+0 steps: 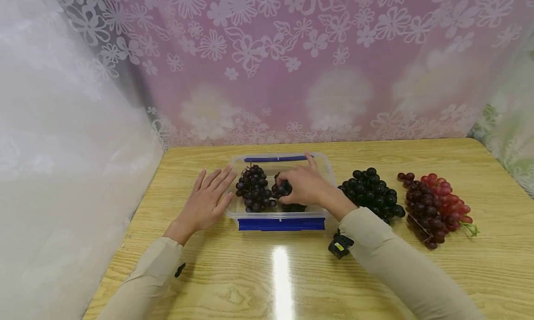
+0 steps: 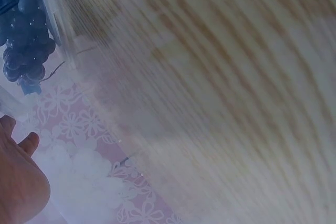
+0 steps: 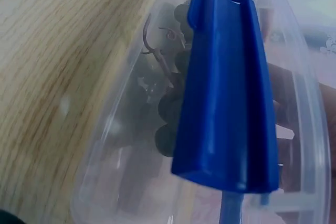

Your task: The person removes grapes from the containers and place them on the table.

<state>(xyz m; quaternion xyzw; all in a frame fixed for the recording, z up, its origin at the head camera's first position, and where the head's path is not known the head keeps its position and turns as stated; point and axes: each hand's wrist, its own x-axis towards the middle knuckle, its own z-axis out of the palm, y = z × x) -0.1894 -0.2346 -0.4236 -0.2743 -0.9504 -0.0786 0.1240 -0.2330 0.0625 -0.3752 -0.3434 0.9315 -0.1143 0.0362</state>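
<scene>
A clear plastic box (image 1: 258, 215) with blue latches (image 1: 281, 224) holds dark purple grapes (image 1: 253, 188) in its left half. My right hand (image 1: 306, 185) reaches over the right side of the box, its thumb and fingers curled round a second bunch of dark grapes (image 1: 285, 188), partly hidden under the hand. Through the box wall in the right wrist view, round grapes (image 3: 168, 124) and a curly stem show behind the blue latch (image 3: 226, 87). My left hand (image 1: 206, 201) has its fingers straight and spread, right at the box's left rim.
Right of the box lies a bunch of black grapes (image 1: 369, 192), close by my right forearm. Farther right are a dark red bunch (image 1: 423, 208) and a brighter red bunch (image 1: 448, 201), side by side on the wooden table (image 1: 225, 283). A flowered curtain (image 1: 292, 79) hangs behind the table.
</scene>
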